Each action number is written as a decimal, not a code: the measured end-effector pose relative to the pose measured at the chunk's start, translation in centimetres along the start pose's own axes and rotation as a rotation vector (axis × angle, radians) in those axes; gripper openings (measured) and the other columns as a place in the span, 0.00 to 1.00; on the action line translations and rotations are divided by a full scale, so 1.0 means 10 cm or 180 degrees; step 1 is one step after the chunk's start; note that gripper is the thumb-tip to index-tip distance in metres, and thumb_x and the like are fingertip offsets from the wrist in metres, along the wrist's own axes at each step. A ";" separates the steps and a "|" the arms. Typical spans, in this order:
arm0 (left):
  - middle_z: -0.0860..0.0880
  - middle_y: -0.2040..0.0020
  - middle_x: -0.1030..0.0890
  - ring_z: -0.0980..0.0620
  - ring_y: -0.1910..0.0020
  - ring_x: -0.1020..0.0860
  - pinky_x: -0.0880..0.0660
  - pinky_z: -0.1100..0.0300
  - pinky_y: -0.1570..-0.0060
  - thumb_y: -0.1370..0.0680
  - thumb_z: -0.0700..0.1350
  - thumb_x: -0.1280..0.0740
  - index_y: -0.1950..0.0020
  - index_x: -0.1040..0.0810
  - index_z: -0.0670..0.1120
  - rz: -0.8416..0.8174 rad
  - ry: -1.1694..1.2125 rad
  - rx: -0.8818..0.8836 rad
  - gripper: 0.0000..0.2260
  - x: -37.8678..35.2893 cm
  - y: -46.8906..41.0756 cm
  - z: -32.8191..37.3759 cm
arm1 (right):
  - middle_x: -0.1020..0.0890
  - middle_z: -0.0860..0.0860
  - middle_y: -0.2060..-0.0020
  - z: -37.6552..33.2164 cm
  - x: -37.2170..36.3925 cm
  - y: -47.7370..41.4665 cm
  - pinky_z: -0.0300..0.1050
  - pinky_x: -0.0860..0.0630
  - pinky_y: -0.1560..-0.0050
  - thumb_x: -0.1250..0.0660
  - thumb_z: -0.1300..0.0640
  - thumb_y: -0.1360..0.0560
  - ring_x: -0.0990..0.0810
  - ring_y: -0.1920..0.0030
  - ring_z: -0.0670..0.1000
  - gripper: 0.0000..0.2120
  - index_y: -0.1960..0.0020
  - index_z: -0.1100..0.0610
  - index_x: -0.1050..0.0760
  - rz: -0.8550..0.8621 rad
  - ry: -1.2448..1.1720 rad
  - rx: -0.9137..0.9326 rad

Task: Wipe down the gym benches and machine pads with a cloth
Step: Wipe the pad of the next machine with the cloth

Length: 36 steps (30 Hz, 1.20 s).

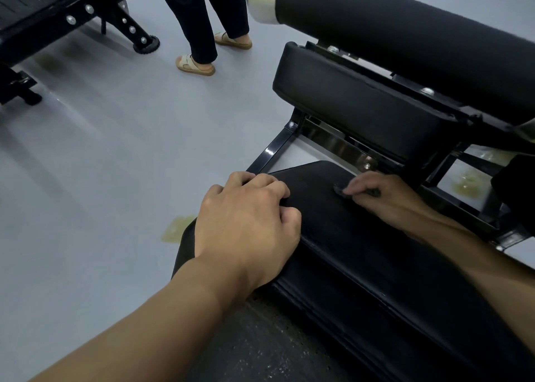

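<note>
Wiping the low black bench (362, 251) appears to be the step in hand. The right hand (388, 195) lies at the far end of its top, toward 1 o'clock from the middle of the view. Its grip pinches a small dark cloth (338, 190) flat against the padding (only scraps show past the fingers, so I cannot tell how it is folded). The left hand (249, 216) sits at the bench's 9 o'clock edge, its grip curled over the rim, most likely as a brace.

To do this well, I would spread more cloth under the palm so each stroke covers a wider band. Then I would draw it from the far end toward 6 o'clock in overlapping lanes, pressing evenly. The rim and side under the left hand need a pass too, so that hand has to shift at some point.

Two more pads sit toward 1 o'clock: a thick cushion (347, 98) just beyond the bench and a round roller (405, 34) above it. Neither is touched by a hand. At 12 o'clock another person (202, 19) stands in sandals on the grey floor (101, 164), well apart from the work. Another machine (58, 8) fills the 11 o'clock corner.
</note>
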<state>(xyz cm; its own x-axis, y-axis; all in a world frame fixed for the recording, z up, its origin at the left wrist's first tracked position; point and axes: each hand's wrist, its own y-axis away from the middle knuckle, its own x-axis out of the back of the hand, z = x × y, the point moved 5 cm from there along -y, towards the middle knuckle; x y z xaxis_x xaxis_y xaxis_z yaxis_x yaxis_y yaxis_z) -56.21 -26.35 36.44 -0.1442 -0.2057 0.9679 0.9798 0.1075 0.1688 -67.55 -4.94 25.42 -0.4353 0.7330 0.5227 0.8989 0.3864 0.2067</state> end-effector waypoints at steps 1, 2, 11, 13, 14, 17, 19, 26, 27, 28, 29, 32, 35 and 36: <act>0.63 0.34 0.25 0.58 0.32 0.34 0.36 0.57 0.40 0.24 0.55 0.51 0.37 0.24 0.59 0.0015 0.0012 0.0008 0.22 -0.01 0.00 0.00 | 0.18 0.44 0.52 0.02 -0.01 0.00 0.27 0.30 0.47 0.31 0.68 0.26 0.21 0.50 0.42 0.11 0.56 0.52 0.17 0.0034 0.0006 0.0043; 0.63 0.34 0.25 0.58 0.32 0.34 0.36 0.57 0.41 0.25 0.56 0.52 0.38 0.24 0.60 0.0024 0.0017 0.0006 0.23 -0.01 -0.01 0.00 | 0.18 0.44 0.53 0.04 -0.02 -0.08 0.30 0.29 0.46 0.31 0.68 0.26 0.20 0.50 0.43 0.12 0.57 0.51 0.17 0.0115 0.0049 0.0046; 0.63 0.35 0.24 0.57 0.33 0.33 0.34 0.56 0.41 0.26 0.56 0.52 0.39 0.23 0.59 0.0036 0.0060 0.0010 0.23 -0.01 -0.01 0.00 | 0.18 0.42 0.52 0.23 0.06 -0.20 0.37 0.28 0.48 0.30 0.63 0.26 0.21 0.52 0.43 0.11 0.57 0.47 0.17 -0.0006 0.0340 -0.0306; 0.64 0.35 0.24 0.58 0.33 0.33 0.35 0.56 0.41 0.26 0.55 0.51 0.39 0.22 0.59 0.0060 0.0067 0.0005 0.23 -0.01 -0.01 0.00 | 0.17 0.45 0.55 0.36 0.03 -0.43 0.41 0.25 0.50 0.30 0.60 0.27 0.20 0.55 0.46 0.10 0.58 0.46 0.18 0.0243 0.0350 -0.0529; 0.64 0.35 0.24 0.58 0.33 0.33 0.35 0.57 0.42 0.26 0.55 0.51 0.39 0.22 0.59 0.0071 0.0066 0.0014 0.23 -0.01 -0.01 0.00 | 0.17 0.46 0.58 0.40 -0.01 -0.57 0.41 0.25 0.54 0.31 0.60 0.26 0.20 0.58 0.48 0.09 0.58 0.47 0.18 0.0326 0.0275 -0.0711; 0.64 0.35 0.24 0.58 0.33 0.33 0.36 0.57 0.42 0.26 0.56 0.52 0.38 0.22 0.59 0.0074 0.0045 -0.0005 0.24 -0.01 -0.01 0.01 | 0.18 0.48 0.61 0.49 -0.02 -0.66 0.38 0.27 0.60 0.33 0.61 0.26 0.23 0.62 0.47 0.08 0.55 0.50 0.17 0.0429 0.0142 -0.1029; 0.64 0.35 0.24 0.58 0.33 0.33 0.35 0.57 0.42 0.26 0.55 0.52 0.38 0.22 0.59 0.0078 0.0068 0.0006 0.24 0.00 0.00 0.00 | 0.18 0.46 0.58 0.49 0.06 -0.49 0.36 0.28 0.58 0.32 0.62 0.26 0.22 0.59 0.44 0.08 0.55 0.50 0.17 0.0367 0.0273 -0.0826; 0.64 0.37 0.23 0.59 0.33 0.32 0.34 0.57 0.43 0.26 0.55 0.51 0.40 0.21 0.59 0.0174 0.0069 0.0030 0.23 0.00 0.00 0.00 | 0.16 0.52 0.55 0.63 0.00 -0.77 0.45 0.21 0.53 0.36 0.60 0.26 0.18 0.54 0.53 0.09 0.55 0.51 0.18 0.0408 0.0109 -0.1422; 0.64 0.37 0.23 0.59 0.33 0.32 0.34 0.57 0.43 0.26 0.55 0.51 0.40 0.21 0.59 0.0171 0.0054 0.0022 0.23 0.00 -0.01 -0.01 | 0.16 0.51 0.56 0.65 0.02 -0.76 0.43 0.22 0.53 0.37 0.61 0.26 0.19 0.55 0.51 0.10 0.54 0.52 0.17 0.0439 0.0094 -0.1460; 0.64 0.36 0.23 0.59 0.33 0.32 0.35 0.58 0.42 0.26 0.55 0.51 0.39 0.21 0.59 0.0155 0.0046 0.0019 0.23 -0.01 0.00 -0.01 | 0.16 0.50 0.58 0.67 0.06 -0.70 0.41 0.23 0.56 0.36 0.61 0.26 0.20 0.58 0.49 0.09 0.53 0.53 0.17 0.0452 0.0184 -0.1421; 0.64 0.36 0.23 0.59 0.33 0.33 0.35 0.58 0.42 0.26 0.55 0.51 0.39 0.21 0.59 0.0147 0.0049 0.0022 0.23 -0.01 0.00 -0.01 | 0.17 0.48 0.60 0.66 0.11 -0.62 0.38 0.25 0.59 0.35 0.62 0.26 0.21 0.61 0.47 0.09 0.54 0.53 0.17 0.0421 0.0295 -0.1300; 0.65 0.36 0.23 0.60 0.33 0.33 0.36 0.58 0.43 0.26 0.55 0.51 0.39 0.21 0.59 0.0158 0.0072 0.0012 0.23 0.00 -0.01 -0.01 | 0.17 0.46 0.59 0.61 0.19 -0.42 0.36 0.27 0.56 0.32 0.63 0.27 0.20 0.58 0.45 0.10 0.59 0.48 0.18 0.0283 0.0570 -0.0856; 0.64 0.36 0.23 0.59 0.33 0.32 0.36 0.58 0.44 0.26 0.55 0.51 0.39 0.21 0.59 0.0179 0.0063 -0.0002 0.23 0.00 -0.01 0.00 | 0.16 0.50 0.57 0.60 0.12 -0.54 0.41 0.23 0.54 0.33 0.63 0.27 0.18 0.54 0.53 0.10 0.60 0.49 0.19 0.0588 0.0371 -0.1032; 0.65 0.36 0.23 0.59 0.33 0.32 0.36 0.59 0.44 0.26 0.55 0.51 0.39 0.21 0.59 0.0180 0.0049 0.0001 0.23 0.00 -0.01 0.00 | 0.16 0.51 0.57 0.60 0.09 -0.56 0.40 0.23 0.56 0.33 0.63 0.27 0.19 0.55 0.53 0.10 0.60 0.50 0.18 0.0629 0.0300 -0.1103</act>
<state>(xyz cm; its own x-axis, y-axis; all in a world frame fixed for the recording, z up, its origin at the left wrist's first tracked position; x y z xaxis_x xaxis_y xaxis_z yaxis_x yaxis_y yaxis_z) -56.32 -26.42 36.45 -0.0864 -0.2141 0.9730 0.9863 0.1196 0.1139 -73.30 -3.05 19.79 -0.2605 0.7134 0.6505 0.9355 0.0199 0.3528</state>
